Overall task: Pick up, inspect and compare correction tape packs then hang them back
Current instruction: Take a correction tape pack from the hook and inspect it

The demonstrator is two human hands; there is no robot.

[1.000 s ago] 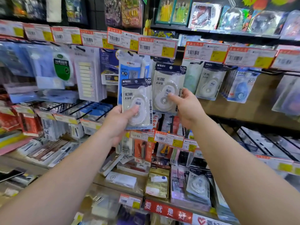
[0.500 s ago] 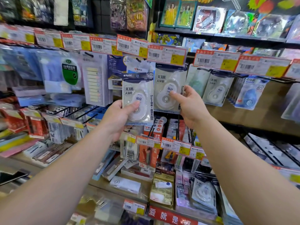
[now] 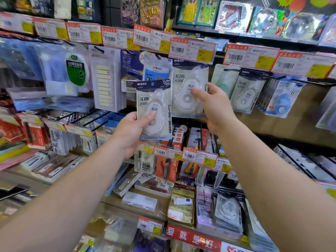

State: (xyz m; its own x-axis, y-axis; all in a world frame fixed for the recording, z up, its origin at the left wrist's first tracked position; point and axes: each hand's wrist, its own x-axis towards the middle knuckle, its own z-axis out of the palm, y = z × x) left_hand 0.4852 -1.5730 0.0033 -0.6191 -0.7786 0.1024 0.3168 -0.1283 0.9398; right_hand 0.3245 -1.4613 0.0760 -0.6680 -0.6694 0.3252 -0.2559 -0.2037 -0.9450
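The left hand (image 3: 131,131) grips a free pack (image 3: 154,110) upright, below and left of its hook, while the right hand (image 3: 215,106) pinches a hanging pack (image 3: 189,91) just beside it.

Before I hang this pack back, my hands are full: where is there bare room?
Bare brown back panel right of the blue pack, above the dark shelf edge. Crowded elsewhere: packs overlap behind the left hand and right hand, price tags cover the hooks.
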